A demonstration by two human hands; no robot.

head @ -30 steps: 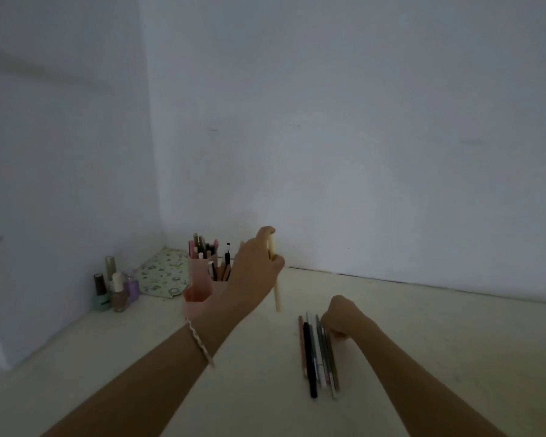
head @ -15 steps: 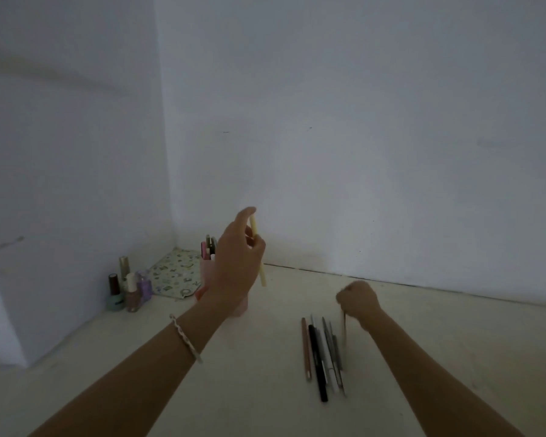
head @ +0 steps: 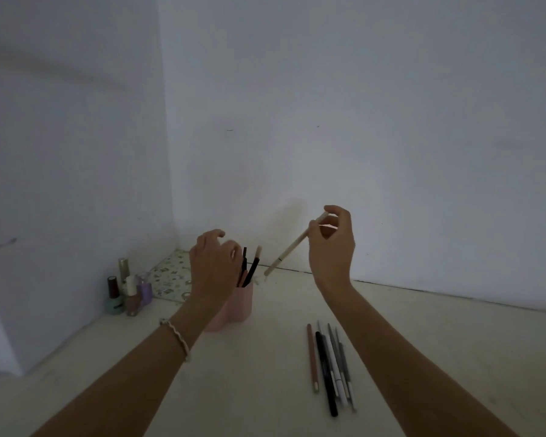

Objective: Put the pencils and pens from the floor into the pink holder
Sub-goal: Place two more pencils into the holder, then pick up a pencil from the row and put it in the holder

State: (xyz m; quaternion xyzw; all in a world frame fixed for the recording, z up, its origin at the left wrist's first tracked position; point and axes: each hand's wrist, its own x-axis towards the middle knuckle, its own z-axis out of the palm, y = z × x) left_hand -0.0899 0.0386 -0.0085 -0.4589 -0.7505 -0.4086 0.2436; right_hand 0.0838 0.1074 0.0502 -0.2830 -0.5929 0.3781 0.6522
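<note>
Fingertips [head: 313, 228] of my right hand [head: 331, 247] pinch a cream pencil [head: 292, 247] near its upper end, the shaft slanting down and left so its tip hangs just right of the pink holder [head: 240, 305] and a little above its rim. My left hand [head: 213, 266] hovers over the holder with fingers loosely curled and holding nothing, screening much of the opening; black and pale sticks [head: 249, 268] already lean out of the near compartment. Five or six pens and pencils [head: 330, 364] lie side by side on the floor [head: 423, 357] below my right forearm, not yet collected. From here I judge the main risk is the slanted tip striking the holder's outer wall or snagging the leaning sticks, since the grip sits high on the shaft and the low end can swing; a knock might also tip the light holder. My own left hand crowds the entry, so the approach from above looks narrow until it clears. Open floor stretches to the right and toward me, giving plenty of room to swing. To the left, nail polish bottles [head: 128, 294] and a patterned pouch [head: 172, 275] sit near the wall corner, close behind the holder, so there is little slack on that side.
</note>
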